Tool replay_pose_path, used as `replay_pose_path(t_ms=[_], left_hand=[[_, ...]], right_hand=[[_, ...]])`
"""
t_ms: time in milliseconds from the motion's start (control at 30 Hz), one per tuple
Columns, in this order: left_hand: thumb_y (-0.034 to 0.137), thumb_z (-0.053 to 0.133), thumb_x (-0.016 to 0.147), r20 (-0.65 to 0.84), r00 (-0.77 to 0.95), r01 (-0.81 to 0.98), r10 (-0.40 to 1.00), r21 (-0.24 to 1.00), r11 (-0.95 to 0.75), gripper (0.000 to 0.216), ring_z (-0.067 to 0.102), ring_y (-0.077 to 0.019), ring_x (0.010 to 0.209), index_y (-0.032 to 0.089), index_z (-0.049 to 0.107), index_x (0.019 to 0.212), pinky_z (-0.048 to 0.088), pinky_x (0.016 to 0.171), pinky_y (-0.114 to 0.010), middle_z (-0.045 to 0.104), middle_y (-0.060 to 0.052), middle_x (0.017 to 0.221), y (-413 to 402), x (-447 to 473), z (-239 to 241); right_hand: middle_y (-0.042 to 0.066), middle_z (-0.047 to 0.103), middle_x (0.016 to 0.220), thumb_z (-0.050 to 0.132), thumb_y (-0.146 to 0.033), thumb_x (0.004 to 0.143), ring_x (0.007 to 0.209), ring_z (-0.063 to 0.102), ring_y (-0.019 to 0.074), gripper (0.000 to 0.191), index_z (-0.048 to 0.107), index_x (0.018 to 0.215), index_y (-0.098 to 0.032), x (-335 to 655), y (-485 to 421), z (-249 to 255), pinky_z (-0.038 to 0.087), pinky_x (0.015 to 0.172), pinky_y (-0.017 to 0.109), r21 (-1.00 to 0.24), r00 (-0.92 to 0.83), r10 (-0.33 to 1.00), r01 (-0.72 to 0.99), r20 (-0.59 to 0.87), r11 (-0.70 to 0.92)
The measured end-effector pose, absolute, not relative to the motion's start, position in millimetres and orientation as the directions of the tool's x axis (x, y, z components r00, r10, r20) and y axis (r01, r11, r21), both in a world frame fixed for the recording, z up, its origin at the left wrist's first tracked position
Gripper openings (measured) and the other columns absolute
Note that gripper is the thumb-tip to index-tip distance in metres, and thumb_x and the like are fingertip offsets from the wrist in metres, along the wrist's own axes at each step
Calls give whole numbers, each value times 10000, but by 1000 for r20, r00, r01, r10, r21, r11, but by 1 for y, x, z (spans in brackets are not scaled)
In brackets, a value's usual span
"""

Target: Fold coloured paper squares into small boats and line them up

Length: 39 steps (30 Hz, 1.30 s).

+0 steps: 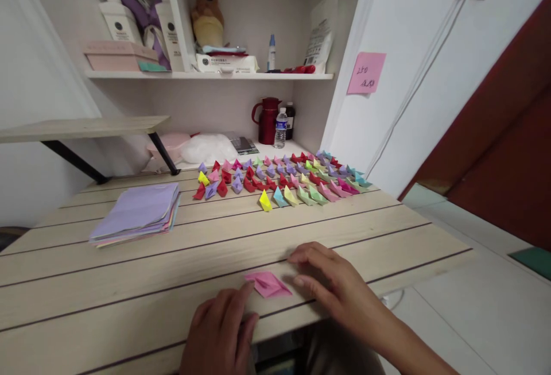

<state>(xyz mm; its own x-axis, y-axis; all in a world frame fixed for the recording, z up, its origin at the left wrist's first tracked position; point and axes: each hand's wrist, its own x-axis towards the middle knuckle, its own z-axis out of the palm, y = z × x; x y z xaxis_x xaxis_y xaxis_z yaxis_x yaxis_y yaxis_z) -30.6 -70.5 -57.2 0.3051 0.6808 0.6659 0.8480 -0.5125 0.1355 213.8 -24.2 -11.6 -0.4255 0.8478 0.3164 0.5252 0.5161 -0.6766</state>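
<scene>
At a pale table (206, 260) lined with dark stripes, we see a folded pink paper (269, 285) lying near the front edge, between two bare hands. Its long axis runs mostly left to right, the right end slanting slightly toward the person's body. The left hand (220, 332) is nearer: its forefinger tip meets the paper's left end, though we cannot tell whether it presses. Its thumb stands apart, so we find no grasp there. The right hand (331, 280), loosely spread and holding nothing, arches beside the opposite end, with the paper to its left. Farther back, we see rows of small folded paper boats (284, 181) and, leftward, a stack of coloured sheets (135, 208).
</scene>
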Motion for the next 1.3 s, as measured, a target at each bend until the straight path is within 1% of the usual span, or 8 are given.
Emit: replay_pose_path(t_ms=[200, 300, 400, 500, 633, 933, 1100, 1300], left_hand=[[263, 523, 921, 661, 192, 891, 726, 192, -411, 378, 667, -184, 920, 316, 544, 1295, 565, 779, -324, 635, -49, 1109, -75, -28, -64], [239, 511, 918, 628, 88, 919, 773, 248, -306, 405, 584, -253, 1157, 322, 525, 1314, 553, 903, -440, 484, -106, 1328, -76, -28, -60], [218, 501, 910, 609, 79, 942, 789, 213, -259, 446, 505, -325, 1275, 294, 486, 1349, 531, 916, -545, 399, -142, 1463, -73, -26, -53], [177, 503, 891, 568, 222, 929, 792, 124, -349, 508, 575, -298, 1215, 269, 432, 1385, 538, 891, -526, 562, -121, 1381, -66, -24, -47], [130, 525, 852, 497, 335, 879, 800, 140, -455, 562, 659, -231, 1095, 272, 415, 1385, 543, 884, -452, 701, -45, 1216, -59, -20, -39], [112, 497, 870, 554, 319, 871, 769, 150, -469, 388, 633, -237, 1152, 264, 539, 1224, 547, 899, -446, 647, -85, 1294, -57, -18, -45], [110, 453, 897, 441, 300, 888, 846, 193, -416, 403, 609, -235, 1178, 316, 577, 1220, 532, 928, -472, 567, -68, 1399, -56, -19, -46], [125, 468, 890, 346, 291, 910, 892, 188, -370, 421, 614, -246, 1164, 359, 611, 1209, 520, 928, -489, 608, -33, 1349, -54, -16, -43]], right_hand=[[30, 655, 1182, 641, -318, 927, 1101, 582, 227, 284, 577, 1204, -302, 222, -37, -22, 451, 935, 361, -697, -429, 860, 528, 275, 486], [24, 639, 1224, 656, -292, 918, 1114, 571, 221, 383, 527, 1278, -327, 221, -42, -26, 448, 941, 356, -687, -420, 861, 537, 287, 491], [22, 621, 1268, 660, -226, 908, 1151, 554, 218, 482, 479, 1338, -346, 218, -44, -30, 438, 959, 350, -655, -444, 835, 532, 324, 537], [13, 644, 1245, 645, -201, 914, 1135, 569, 211, 489, 471, 1345, -354, 212, -43, -30, 427, 958, 346, -624, -474, 796, 505, 376, 596], [6, 715, 1045, 625, -214, 920, 962, 631, 202, 347, 557, 1248, -305, 200, -34, -28, 446, 862, 335, -673, -400, 838, 506, 372, 540], [-23, 702, 810, 610, -148, 882, 788, 656, 175, 284, 628, 1147, -251, 190, -15, -21, 435, 806, 312, -764, -334, 900, 490, 279, 419], [-20, 721, 866, 638, -99, 845, 819, 651, 171, 261, 678, 1044, -264, 191, -13, -22, 411, 803, 302, -718, -379, 877, 517, 295, 465], [-40, 702, 845, 664, -60, 822, 857, 633, 163, 207, 668, 897, -253, 192, -10, -27, 381, 806, 290, -687, -429, 842, 504, 326, 523]])
